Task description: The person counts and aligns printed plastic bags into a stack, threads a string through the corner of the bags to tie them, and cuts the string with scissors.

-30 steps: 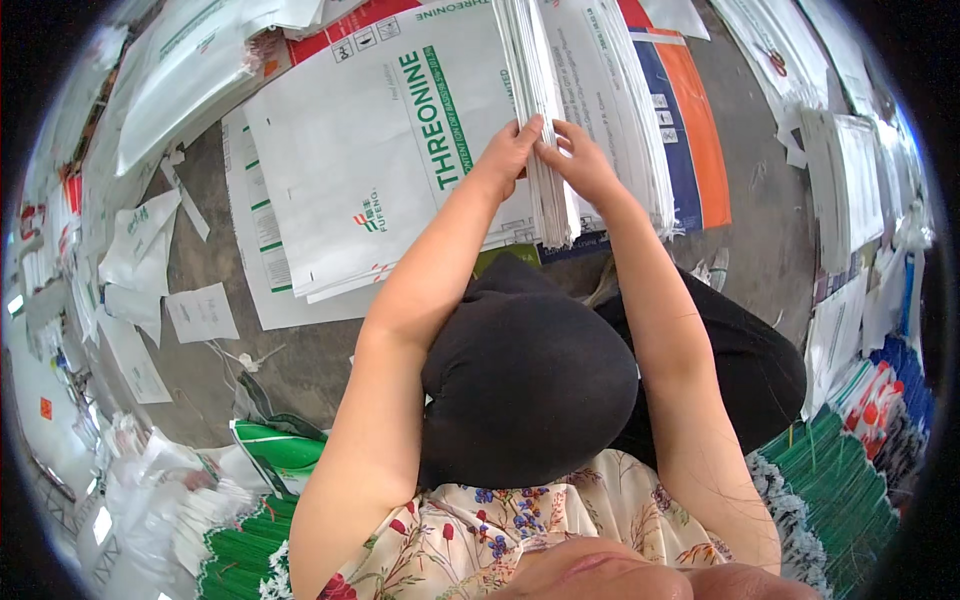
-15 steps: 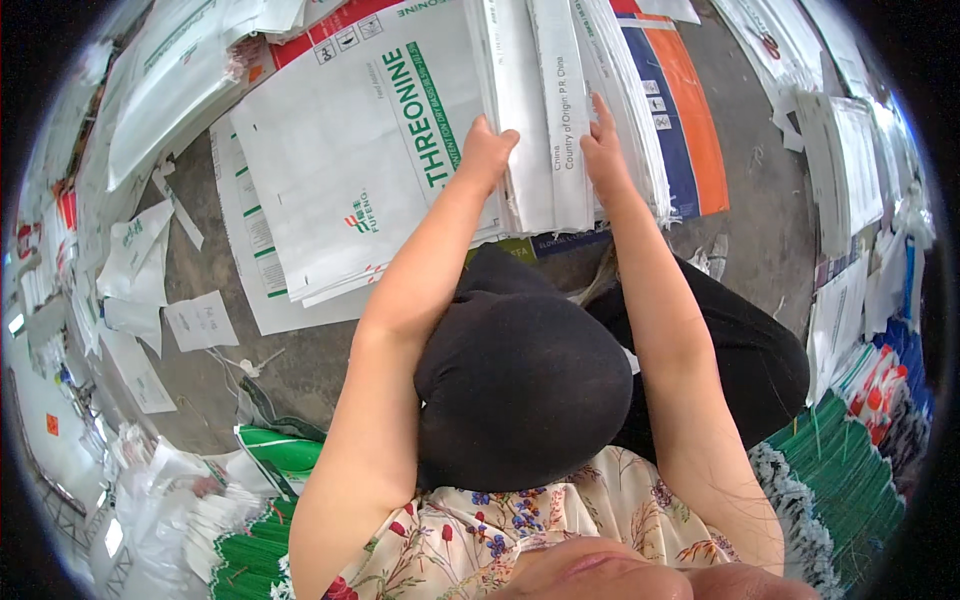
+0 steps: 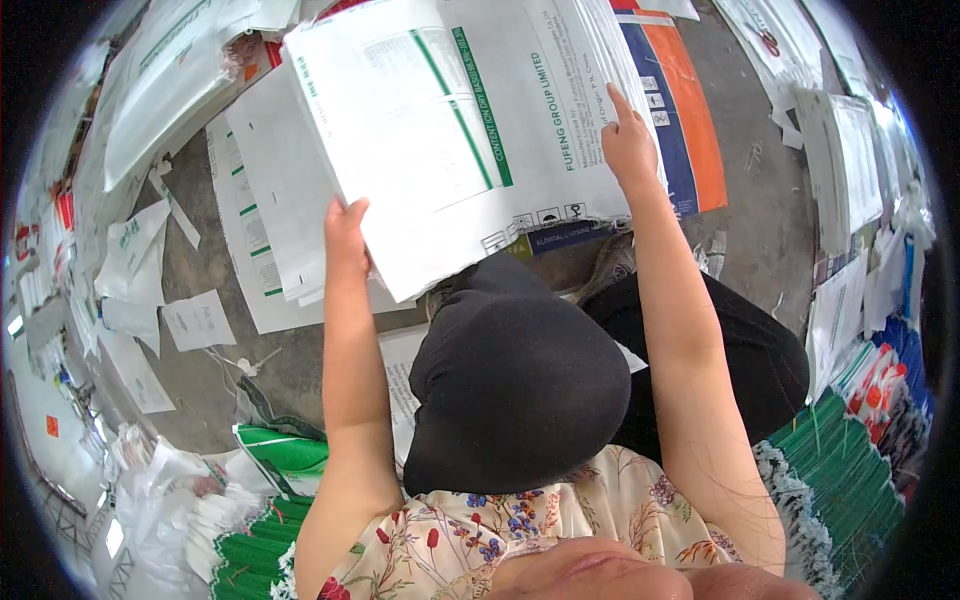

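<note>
A stack of white woven sacks point(image 3: 410, 130) with green and black print lies in front of my knees. My left hand point(image 3: 347, 235) is closed around the left edge of its upper sheets, thumb on top and the other fingers hidden underneath. That edge is raised above the sacks beneath. On the right edge of the stack rests my right hand point(image 3: 630, 145), index finger stretched forward and thumb apart. Its remaining fingers are partly hidden. Under the stack, an orange and dark blue sack point(image 3: 682, 120) sticks out to the right.
More white sacks point(image 3: 175, 90) are piled at the far left, and another stack point(image 3: 840, 170) stands at the right. Red-handled scissors point(image 3: 768, 40) lie on sacks at the far right. Paper scraps point(image 3: 200, 318) litter the floor. Green bundles point(image 3: 840, 490) sit beside me.
The folded upper sheets have been opened out to the left, baring a wide printed face. My left hand has moved left and nearer with their edge; my right hand has shifted slightly right.
</note>
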